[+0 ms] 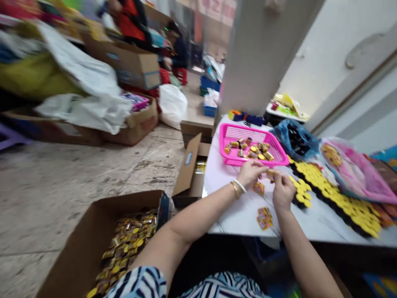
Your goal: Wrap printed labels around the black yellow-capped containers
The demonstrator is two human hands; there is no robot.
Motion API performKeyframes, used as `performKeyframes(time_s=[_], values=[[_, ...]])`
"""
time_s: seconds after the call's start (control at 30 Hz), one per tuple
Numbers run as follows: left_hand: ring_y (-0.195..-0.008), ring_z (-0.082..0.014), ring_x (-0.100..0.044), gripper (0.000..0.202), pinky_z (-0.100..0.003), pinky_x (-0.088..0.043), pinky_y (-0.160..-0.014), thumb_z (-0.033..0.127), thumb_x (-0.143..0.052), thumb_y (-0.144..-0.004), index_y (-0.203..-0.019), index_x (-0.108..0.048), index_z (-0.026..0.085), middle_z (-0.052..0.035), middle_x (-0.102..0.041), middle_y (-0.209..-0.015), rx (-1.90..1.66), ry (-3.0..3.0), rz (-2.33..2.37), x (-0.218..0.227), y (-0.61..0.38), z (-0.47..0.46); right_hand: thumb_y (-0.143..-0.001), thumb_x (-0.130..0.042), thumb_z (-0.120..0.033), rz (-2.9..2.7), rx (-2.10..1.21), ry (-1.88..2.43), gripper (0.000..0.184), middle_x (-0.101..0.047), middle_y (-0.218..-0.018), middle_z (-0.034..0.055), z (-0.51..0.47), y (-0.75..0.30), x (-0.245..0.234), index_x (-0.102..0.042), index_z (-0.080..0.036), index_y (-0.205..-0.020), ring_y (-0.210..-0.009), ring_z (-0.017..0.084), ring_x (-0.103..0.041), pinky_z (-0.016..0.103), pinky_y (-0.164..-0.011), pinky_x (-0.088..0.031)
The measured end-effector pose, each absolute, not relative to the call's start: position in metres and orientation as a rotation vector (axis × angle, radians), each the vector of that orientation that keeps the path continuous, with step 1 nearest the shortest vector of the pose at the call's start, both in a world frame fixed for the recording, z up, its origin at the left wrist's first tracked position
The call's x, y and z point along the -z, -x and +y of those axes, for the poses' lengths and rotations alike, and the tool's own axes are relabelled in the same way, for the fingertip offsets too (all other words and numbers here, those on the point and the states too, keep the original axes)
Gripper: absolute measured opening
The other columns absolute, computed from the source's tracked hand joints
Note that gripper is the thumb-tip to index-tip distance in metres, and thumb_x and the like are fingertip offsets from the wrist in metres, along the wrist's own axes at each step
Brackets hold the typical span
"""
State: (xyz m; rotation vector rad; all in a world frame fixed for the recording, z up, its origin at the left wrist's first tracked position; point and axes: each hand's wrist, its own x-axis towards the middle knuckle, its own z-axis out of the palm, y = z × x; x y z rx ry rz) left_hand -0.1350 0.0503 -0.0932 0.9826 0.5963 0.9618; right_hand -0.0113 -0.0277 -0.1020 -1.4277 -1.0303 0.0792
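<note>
Over the front of the white table (229,215), my left hand (250,174) and my right hand (283,189) meet at the fingertips. Both pinch a small gold cylinder (271,174), partly hidden by the fingers and blurred. A pink plastic basket (223,142) with several similar gold and yellow cylinders stands just beyond my hands. Between my wrists lies a small stack of colourful printed labels (259,188), and another group of labels (264,218) is closer to the table edge. Rows of yellow-topped black round pieces (335,186) spread out to the right of my right hand.
An open carton (77,231) full of gold cylinders stands on the floor at my left. A smaller open carton (187,169) touches the table's left side. Behind the basket are a blue plastic bag (294,138) and a pillar (257,54). People sit and stand farther back.
</note>
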Motion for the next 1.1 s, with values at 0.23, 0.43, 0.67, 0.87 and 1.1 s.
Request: performKeyframes(time_s=[0.23, 0.43, 0.67, 0.87, 1.1], values=[[-0.050, -0.0071, -0.053, 0.050, -0.020, -0.025, -0.043, 0.038, -0.099, -0.061, -0.089, -0.066, 0.013, 0.0014, -0.062, -0.064, -0.855, -0.829, 0.522, 0.086, 0.132, 0.045, -0.090, -0.073, -0.052, -0.989, -0.139, 1.336, 0.035, -0.073, -0.077, 0.0017, -0.022, -0.007, 0.115, -0.074, -0.017, -0.085, -0.069, 0.014, -0.062, 0.029, -0.068, -0.052], [-0.055, -0.0065, -0.054, 0.054, -0.019, -0.023, -0.044, 0.036, -0.101, -0.056, -0.095, -0.071, 0.013, -0.0016, -0.067, -0.076, -0.787, -0.750, 0.509, 0.089, 0.124, 0.044, -0.091, -0.074, -0.044, -0.946, -0.214, 1.273, 0.025, -0.076, -0.083, 0.0021, -0.017, -0.012, 0.115, -0.077, -0.019, -0.095, -0.070, 0.015, -0.066, 0.030, -0.069, -0.055], [-0.046, -0.0072, -0.047, 0.056, -0.021, -0.028, -0.044, 0.049, -0.100, -0.054, -0.085, -0.069, 0.013, 0.0003, -0.062, -0.061, -0.859, -0.873, 0.628, 0.105, 0.116, 0.048, -0.093, -0.071, -0.042, -0.974, -0.308, 1.322, 0.023, -0.078, -0.083, 0.0042, -0.020, -0.013, 0.116, -0.080, -0.021, -0.092, -0.078, 0.020, -0.072, 0.031, -0.071, -0.056], [-0.045, -0.0082, -0.047, 0.060, -0.021, -0.028, -0.042, 0.053, -0.097, -0.057, -0.093, -0.071, 0.012, -0.0008, -0.064, -0.063, -0.838, -0.933, 0.566, 0.114, 0.114, 0.048, -0.089, -0.073, -0.050, -0.943, -0.249, 1.293, 0.033, -0.076, -0.079, 0.0057, -0.016, -0.012, 0.121, -0.079, -0.017, -0.085, -0.073, 0.019, -0.068, 0.029, -0.066, -0.053], [-0.056, -0.0127, -0.056, 0.049, -0.021, -0.032, -0.046, 0.053, -0.093, -0.062, -0.082, -0.072, 0.014, -0.0034, -0.066, -0.064, -0.929, -1.005, 0.559, 0.106, 0.123, 0.043, -0.089, -0.074, -0.055, -0.926, -0.165, 1.300, 0.037, -0.069, -0.074, 0.0022, -0.025, -0.005, 0.117, -0.078, -0.018, -0.083, -0.070, 0.016, -0.056, 0.029, -0.067, -0.048]])
